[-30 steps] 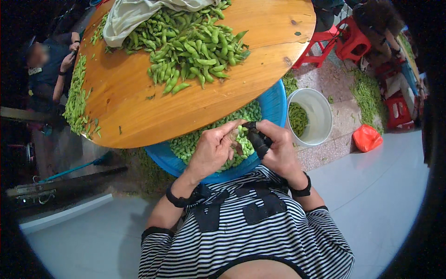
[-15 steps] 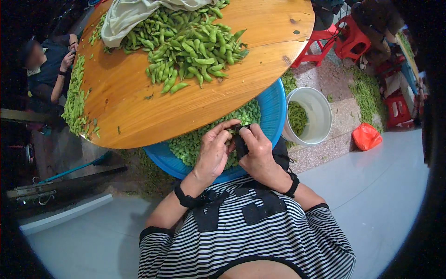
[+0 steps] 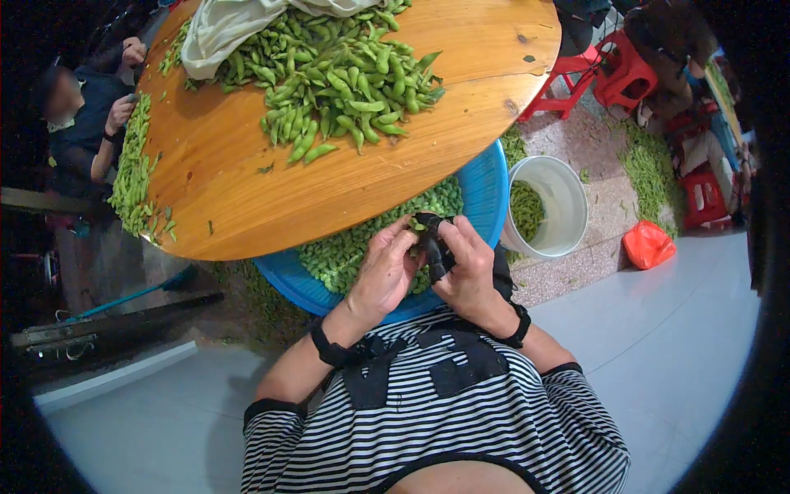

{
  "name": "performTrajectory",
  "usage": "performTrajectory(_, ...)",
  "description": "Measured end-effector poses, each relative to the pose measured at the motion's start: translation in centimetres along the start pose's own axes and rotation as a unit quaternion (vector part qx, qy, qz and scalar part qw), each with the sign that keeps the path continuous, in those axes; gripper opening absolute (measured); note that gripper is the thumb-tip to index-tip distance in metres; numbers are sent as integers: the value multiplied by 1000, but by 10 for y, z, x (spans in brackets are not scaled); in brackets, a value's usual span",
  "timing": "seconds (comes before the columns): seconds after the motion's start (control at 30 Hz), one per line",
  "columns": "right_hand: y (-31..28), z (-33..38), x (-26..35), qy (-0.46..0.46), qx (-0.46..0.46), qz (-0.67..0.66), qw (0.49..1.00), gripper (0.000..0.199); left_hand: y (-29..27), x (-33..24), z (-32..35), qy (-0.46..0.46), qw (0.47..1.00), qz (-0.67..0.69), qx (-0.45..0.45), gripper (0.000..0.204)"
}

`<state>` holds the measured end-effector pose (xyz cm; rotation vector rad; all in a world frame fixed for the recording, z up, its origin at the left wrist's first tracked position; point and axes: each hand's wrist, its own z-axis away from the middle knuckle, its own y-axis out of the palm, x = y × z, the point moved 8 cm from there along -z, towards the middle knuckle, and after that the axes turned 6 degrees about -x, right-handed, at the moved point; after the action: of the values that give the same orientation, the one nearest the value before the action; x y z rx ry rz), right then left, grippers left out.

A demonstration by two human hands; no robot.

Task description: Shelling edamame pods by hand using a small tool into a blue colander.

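Note:
My left hand (image 3: 382,270) is closed in a pinch, holding a small green soybean pod (image 3: 417,224) at its fingertips. My right hand (image 3: 471,267), some fingers wrapped in black, is closed against the pod's other side; the fingers partly hide it. Both hands are over a blue basin (image 3: 497,193) of shelled green beans (image 3: 329,262), in front of my striped shirt. The basin's far part lies under the edge of a wooden table (image 3: 288,210). A heap of unshelled soybean pods (image 3: 346,86) lies on that table.
A white bucket (image 3: 574,196) with green pods or husks stands right of the basin. Beyond it are a red plastic bag (image 3: 648,244), red stools (image 3: 624,70) and green husks on the floor (image 3: 646,169). Across the table's left edge sits another person (image 3: 86,123), near more pods (image 3: 132,177).
The green pod now shows between my fingertips, and my right fingers have shifted, showing more of the black wrapping. At the left, the other person's hands have moved apart.

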<state>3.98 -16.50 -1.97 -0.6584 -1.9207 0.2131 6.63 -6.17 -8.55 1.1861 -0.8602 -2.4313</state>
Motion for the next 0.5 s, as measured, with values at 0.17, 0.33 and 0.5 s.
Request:
performTrajectory(0.17,9,8,-50,312,74,-239,917,17,-5,-2,0,-7,999,-50,17,17)
performTrajectory(0.33,13,6,-49,366,105,-379,843,17,-3,-6,3,1,998,-55,16,17)
performTrajectory(0.5,-12,-14,4,15,13,-79,997,24,-5,-9,2,-3,998,-56,-3,18)
